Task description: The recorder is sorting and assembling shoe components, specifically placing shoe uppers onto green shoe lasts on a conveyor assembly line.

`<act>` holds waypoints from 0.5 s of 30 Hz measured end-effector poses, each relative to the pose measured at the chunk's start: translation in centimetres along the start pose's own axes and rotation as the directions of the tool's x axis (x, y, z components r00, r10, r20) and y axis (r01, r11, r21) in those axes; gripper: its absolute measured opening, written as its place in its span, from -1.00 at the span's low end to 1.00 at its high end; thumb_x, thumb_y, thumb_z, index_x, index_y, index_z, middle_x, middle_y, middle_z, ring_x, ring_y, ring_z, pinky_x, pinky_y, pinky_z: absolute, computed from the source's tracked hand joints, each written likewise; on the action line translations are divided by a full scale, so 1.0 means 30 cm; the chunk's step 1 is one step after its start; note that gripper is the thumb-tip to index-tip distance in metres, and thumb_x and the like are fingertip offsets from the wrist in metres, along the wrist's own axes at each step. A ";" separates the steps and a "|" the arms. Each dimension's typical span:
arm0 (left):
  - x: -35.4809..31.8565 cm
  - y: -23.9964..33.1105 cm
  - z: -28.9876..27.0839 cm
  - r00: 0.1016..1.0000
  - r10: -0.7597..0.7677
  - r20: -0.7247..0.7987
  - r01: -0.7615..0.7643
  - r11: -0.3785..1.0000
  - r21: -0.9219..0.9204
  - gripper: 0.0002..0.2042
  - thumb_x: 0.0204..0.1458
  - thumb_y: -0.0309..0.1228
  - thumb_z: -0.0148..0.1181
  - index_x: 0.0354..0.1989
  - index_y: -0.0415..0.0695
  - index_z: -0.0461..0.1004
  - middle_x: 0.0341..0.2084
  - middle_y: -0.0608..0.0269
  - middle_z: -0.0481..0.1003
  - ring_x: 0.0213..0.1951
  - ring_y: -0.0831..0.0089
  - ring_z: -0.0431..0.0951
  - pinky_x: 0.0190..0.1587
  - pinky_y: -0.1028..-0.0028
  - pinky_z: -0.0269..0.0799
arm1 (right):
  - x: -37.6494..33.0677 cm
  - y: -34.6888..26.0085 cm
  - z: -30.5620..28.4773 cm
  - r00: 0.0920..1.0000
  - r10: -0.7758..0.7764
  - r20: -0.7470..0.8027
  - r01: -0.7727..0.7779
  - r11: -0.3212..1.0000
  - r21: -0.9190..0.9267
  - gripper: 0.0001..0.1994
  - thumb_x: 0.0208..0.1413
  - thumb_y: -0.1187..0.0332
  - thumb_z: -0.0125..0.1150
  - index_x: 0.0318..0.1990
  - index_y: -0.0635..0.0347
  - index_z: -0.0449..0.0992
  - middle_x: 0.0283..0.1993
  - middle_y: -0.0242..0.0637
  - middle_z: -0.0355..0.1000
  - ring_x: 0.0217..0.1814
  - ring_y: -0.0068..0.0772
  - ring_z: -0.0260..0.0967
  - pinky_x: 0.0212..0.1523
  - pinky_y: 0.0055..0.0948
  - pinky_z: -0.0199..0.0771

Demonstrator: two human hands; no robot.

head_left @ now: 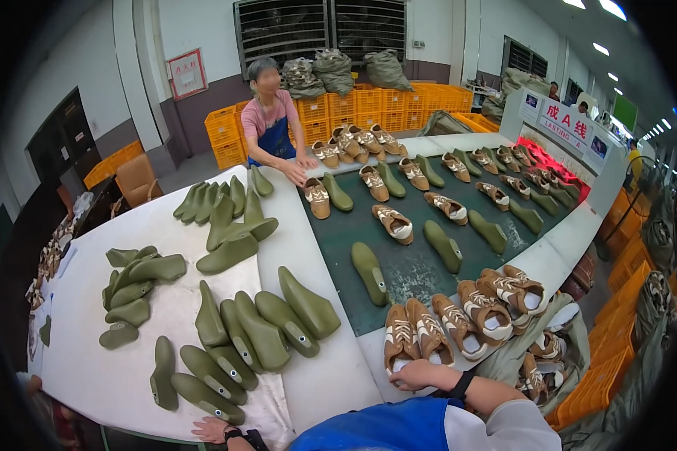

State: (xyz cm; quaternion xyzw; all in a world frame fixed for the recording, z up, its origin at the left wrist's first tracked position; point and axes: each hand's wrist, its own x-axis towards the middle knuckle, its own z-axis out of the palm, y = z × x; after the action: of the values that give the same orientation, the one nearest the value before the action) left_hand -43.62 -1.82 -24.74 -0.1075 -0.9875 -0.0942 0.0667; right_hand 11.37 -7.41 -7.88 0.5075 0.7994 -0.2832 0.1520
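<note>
My left hand (212,430) lies at the front edge of the white table (308,391), fingers spread, just below a green shoe last (207,399). With its fingers curled at the heel, my right hand (415,374) grips the nearest brown sneaker (401,337), which has white laces and stripes. More brown sneakers (459,327) stand in a row beside it along the near border. On the dark green conveyor belt (338,259), sneakers and green lasts sit in rows. A single green last (368,272) lies on the belt's near left part.
Loose green lasts (259,331) cover much of the table to the left. Across the belt a co-worker (274,124) in a blue apron has a hand by a sneaker (317,197). Orange crates (338,105) stand behind; a sack of sneakers (545,353) is at my right.
</note>
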 end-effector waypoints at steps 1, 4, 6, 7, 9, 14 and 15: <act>0.008 -0.009 0.026 0.999 0.006 -0.044 -0.006 1.000 -0.001 -0.57 0.12 -0.11 -0.27 0.16 0.09 0.16 0.21 0.18 0.03 0.13 0.07 0.14 0.08 0.14 0.17 | 0.003 0.004 -0.004 1.000 0.000 0.005 0.000 1.000 -0.004 -0.64 -0.02 0.16 0.06 -0.01 -0.12 0.35 -0.28 -0.14 0.45 -0.24 -0.08 0.41 -0.27 -0.19 0.40; -0.045 0.024 -0.028 1.000 0.000 -0.031 -0.001 1.000 -0.021 -0.59 0.12 -0.12 -0.26 0.13 0.10 0.20 0.19 0.18 0.06 0.11 0.06 0.17 0.08 0.14 0.18 | 0.008 0.002 0.010 0.999 0.049 0.014 -0.050 0.999 0.022 -0.62 -0.01 0.15 0.05 0.01 -0.11 0.34 -0.28 -0.12 0.45 -0.24 -0.08 0.41 -0.27 -0.18 0.40; -0.044 0.011 -0.026 0.999 0.014 -0.039 -0.014 1.000 -0.012 -0.59 0.11 -0.10 -0.26 0.12 0.10 0.22 0.18 0.16 0.09 0.10 0.06 0.18 0.09 0.15 0.17 | -0.008 -0.019 -0.014 0.998 0.059 0.030 -0.058 0.998 -0.009 -0.57 -0.01 0.14 0.04 0.06 -0.09 0.31 -0.31 -0.10 0.45 -0.25 -0.06 0.41 -0.26 -0.17 0.40; -0.038 -0.011 -0.020 0.999 0.016 -0.047 -0.016 1.000 0.009 -0.58 0.09 -0.08 -0.25 0.11 0.11 0.23 0.17 0.13 0.11 0.09 0.05 0.20 0.10 0.16 0.16 | -0.009 -0.035 -0.038 0.998 0.048 0.030 -0.047 0.999 -0.019 -0.57 -0.01 0.14 0.04 0.06 -0.09 0.31 -0.31 -0.10 0.45 -0.25 -0.06 0.41 -0.26 -0.17 0.40; -0.037 -0.014 -0.021 0.998 -0.014 -0.054 0.014 1.000 -0.003 -0.59 0.08 -0.11 -0.22 0.10 0.09 0.23 0.17 0.13 0.10 0.10 0.05 0.19 0.10 0.17 0.16 | -0.019 -0.058 -0.071 0.995 0.064 0.082 -0.063 0.998 -0.015 -0.56 -0.03 0.17 0.06 0.07 -0.04 0.29 -0.20 -0.07 0.43 -0.18 -0.02 0.39 -0.21 -0.15 0.39; -0.091 0.116 -0.106 0.999 0.033 0.011 -0.033 0.999 -0.024 -0.59 0.10 -0.12 -0.24 0.13 0.11 0.21 0.19 0.21 0.07 0.13 0.08 0.15 0.06 0.14 0.20 | -0.099 -0.034 -0.166 0.998 -0.045 -0.035 0.045 0.999 0.004 -0.54 -0.03 0.19 0.08 0.08 0.02 0.29 -0.12 -0.06 0.38 -0.14 -0.02 0.38 -0.18 -0.18 0.40; -0.038 0.005 -0.019 1.000 -0.021 0.004 0.021 1.000 0.015 -0.59 0.10 -0.12 -0.24 0.13 0.11 0.21 0.19 0.21 0.07 0.13 0.08 0.15 0.06 0.14 0.20 | -0.065 -0.047 -0.273 0.992 -0.123 0.008 0.123 0.992 0.008 -0.54 -0.04 0.19 0.08 0.07 0.03 0.30 -0.11 -0.06 0.38 -0.14 -0.03 0.37 -0.18 -0.20 0.40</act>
State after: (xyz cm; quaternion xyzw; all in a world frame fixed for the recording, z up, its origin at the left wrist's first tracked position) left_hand -42.42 -2.02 -24.32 -0.0966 -0.9894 -0.0874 0.0644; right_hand 11.31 -4.30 0.07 0.4566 0.8275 -0.2972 0.1356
